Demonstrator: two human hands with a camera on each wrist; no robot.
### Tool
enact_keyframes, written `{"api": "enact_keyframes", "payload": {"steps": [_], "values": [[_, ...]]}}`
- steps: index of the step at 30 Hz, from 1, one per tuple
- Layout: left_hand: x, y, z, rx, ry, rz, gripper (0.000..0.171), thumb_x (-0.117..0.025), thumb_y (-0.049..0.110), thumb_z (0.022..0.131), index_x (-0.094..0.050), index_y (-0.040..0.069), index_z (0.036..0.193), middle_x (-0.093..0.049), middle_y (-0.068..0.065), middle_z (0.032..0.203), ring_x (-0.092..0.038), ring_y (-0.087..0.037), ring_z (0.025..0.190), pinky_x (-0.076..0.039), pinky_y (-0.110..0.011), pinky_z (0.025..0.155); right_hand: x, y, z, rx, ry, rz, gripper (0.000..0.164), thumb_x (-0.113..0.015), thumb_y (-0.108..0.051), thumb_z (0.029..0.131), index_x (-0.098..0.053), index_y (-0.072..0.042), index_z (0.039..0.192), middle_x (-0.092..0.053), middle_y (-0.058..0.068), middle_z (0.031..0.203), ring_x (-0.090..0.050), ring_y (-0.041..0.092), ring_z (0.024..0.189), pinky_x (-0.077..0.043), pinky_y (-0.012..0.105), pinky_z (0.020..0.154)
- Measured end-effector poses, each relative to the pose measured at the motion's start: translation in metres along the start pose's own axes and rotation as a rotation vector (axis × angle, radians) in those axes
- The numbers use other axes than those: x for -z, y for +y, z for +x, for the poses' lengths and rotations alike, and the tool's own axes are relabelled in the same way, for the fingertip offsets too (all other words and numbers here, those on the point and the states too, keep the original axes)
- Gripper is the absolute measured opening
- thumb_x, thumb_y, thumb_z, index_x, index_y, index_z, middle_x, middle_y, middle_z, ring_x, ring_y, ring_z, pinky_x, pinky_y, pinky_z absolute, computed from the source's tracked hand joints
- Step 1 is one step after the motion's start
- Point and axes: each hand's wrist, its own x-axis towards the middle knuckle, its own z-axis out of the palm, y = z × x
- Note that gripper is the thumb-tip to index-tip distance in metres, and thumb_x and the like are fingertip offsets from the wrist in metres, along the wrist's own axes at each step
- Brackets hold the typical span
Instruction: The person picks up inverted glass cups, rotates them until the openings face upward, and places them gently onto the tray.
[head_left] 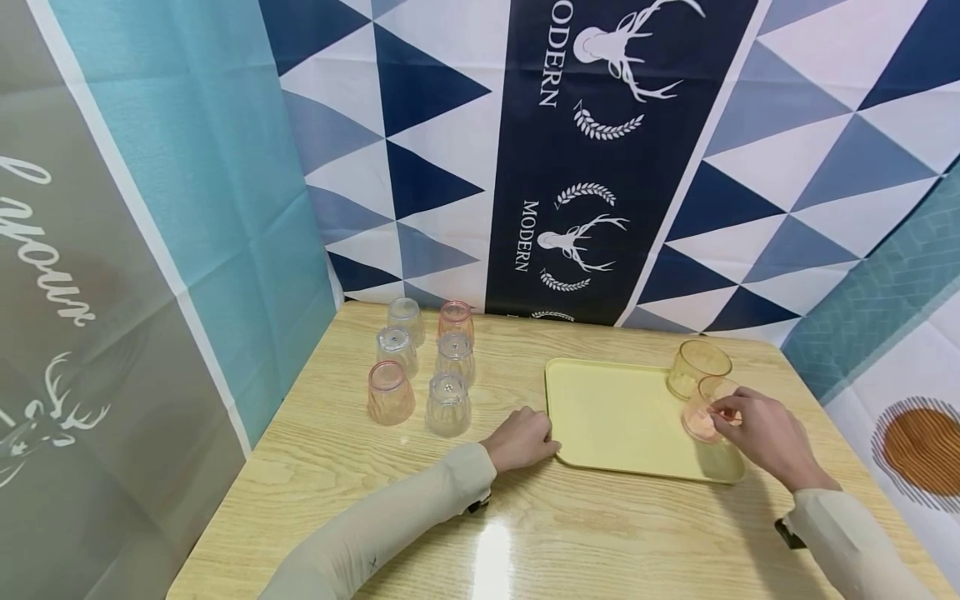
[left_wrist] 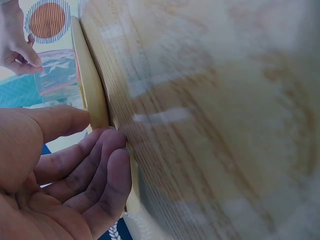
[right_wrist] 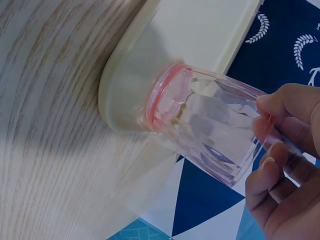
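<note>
My right hand pinches the rim of a pink-tinted clear glass, thumb and fingertips at its top edge. That glass stands upright on the right end of a yellow tray, its reddish base toward the tray surface. Just behind it on the tray is a yellow-tinted glass. At the tray's near left corner, my left hand grips the edge; in the left wrist view its thumb touches the rim while the other fingers curl against it.
Several faceted glasses stand bottom-up in two rows left of the tray, among them a pink glass, a reddish glass and a clear glass. Patterned cloth hangs behind the wooden table and along both sides.
</note>
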Motion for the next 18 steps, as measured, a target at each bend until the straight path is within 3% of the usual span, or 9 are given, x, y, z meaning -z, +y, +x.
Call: {"api": "enact_keyframes", "payload": {"steps": [9, 18], "values": [[-0.0009, -0.0006, 0.0006, 0.004, 0.001, 0.013, 0.052, -0.072, 0.026, 0.098, -0.048, 0.019, 0.052, -0.042, 0.007, 0.056, -0.029, -0.003, 0.041, -0.032, -0.018, 0.044, 0.0043, -0.0022, -0.0014, -0.041, -0.055, 0.020, 0.013, -0.081, -0.014, 0.086, -0.079, -0.003, 0.092, -0.067, 0.005, 0.084, -0.062, 0.023, 0.068, -0.046, 0.037, 0.051], [-0.0001, 0.0000, 0.0002, 0.000, -0.005, 0.007, 0.052, -0.071, 0.025, 0.098, -0.048, 0.018, 0.052, -0.041, 0.007, 0.054, -0.026, -0.002, 0.039, -0.030, -0.018, 0.042, 0.0050, -0.0091, 0.0016, -0.018, 0.056, 0.062, 0.015, -0.082, -0.012, 0.086, -0.079, -0.001, 0.095, -0.070, 0.019, 0.096, -0.060, 0.016, 0.062, -0.046, 0.036, 0.053]]}}
